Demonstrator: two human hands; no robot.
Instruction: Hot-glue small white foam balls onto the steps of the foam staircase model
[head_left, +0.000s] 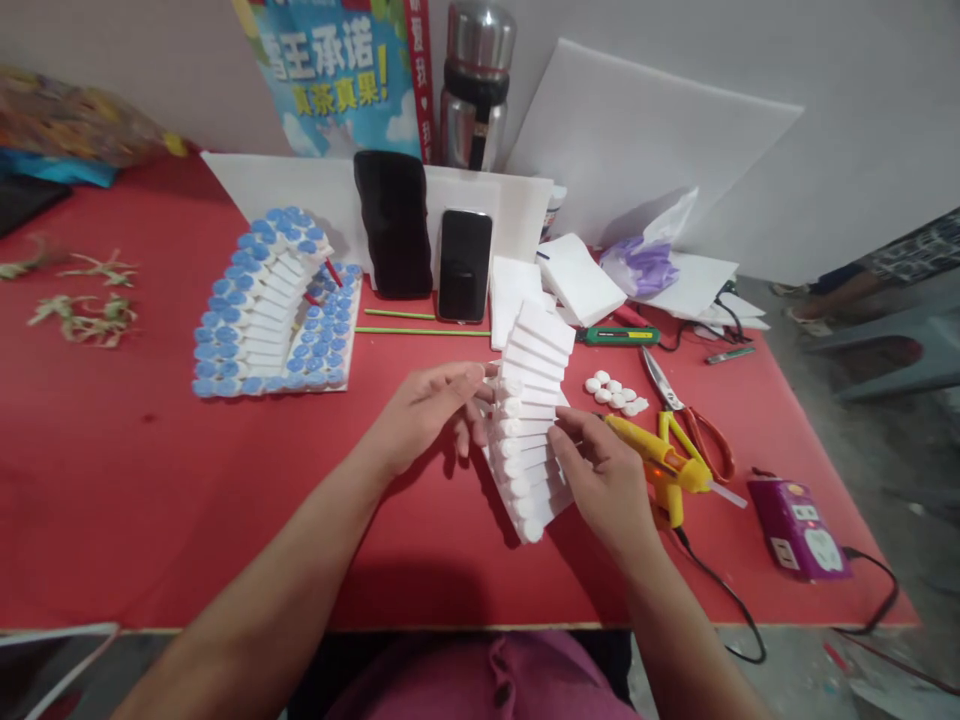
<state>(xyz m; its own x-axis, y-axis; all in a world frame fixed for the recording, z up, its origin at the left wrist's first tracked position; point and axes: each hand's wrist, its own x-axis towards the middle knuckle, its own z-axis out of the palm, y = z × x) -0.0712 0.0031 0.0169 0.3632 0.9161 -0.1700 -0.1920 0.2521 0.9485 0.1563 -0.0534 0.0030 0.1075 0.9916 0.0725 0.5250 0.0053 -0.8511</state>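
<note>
A white foam stair-like model (529, 420) with a row of small white caps along its left side stands on the red table (150, 480) in front of me. My left hand (431, 405) holds its upper left side, fingertips on the caps. My right hand (600, 475) grips its lower right side. A yellow glue gun (660, 462) lies just right of my right hand. Several loose white caps (616, 392) lie beyond it.
A finished foam model with blue caps (274, 305) sits at the left. Two phones (424, 245) lean on foam sheets (585, 280). Scissors (686, 410), a green cutter (611, 335), a purple power strip (799, 525) and its cables lie at right. A steel flask (476, 85) stands behind.
</note>
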